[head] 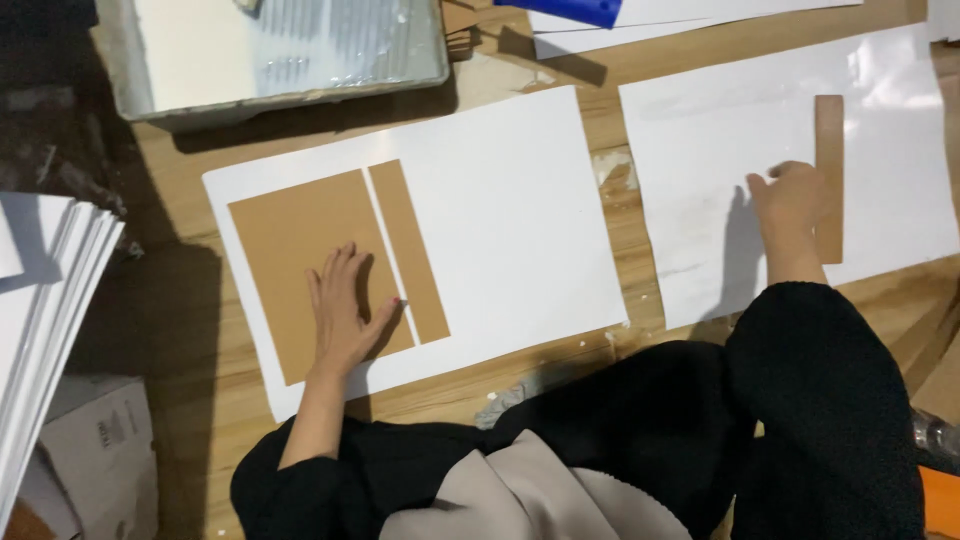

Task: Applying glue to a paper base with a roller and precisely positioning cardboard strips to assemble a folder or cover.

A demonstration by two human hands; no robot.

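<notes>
The left hand (343,310) lies flat, fingers spread and grasping nothing, pressed palm-down on a large brown cardboard panel (300,265). That panel sits on the left part of a white paper sheet (510,210) spread on the wooden table (610,110). Just beside the panel, apart by a thin white gap, lies a narrow brown cardboard strip (410,250), parallel to the panel's right edge; the thumb tip reaches to that gap.

Off to the right, the right hand (790,200) rests on a second narrow cardboard strip (829,170), which stands lengthwise on a second white sheet (760,130). The fingers curl over the strip's left edge, but whether they pinch it or only press on it I cannot tell. Both arms come out of black sleeves (820,400).

Further out, a shallow tray with a wet white film (290,50) sits at the table's top left. A stack of white sheets (45,300) leans at the left edge above a cardboard box (100,450). A blue object (565,10) lies on more paper at the top.
</notes>
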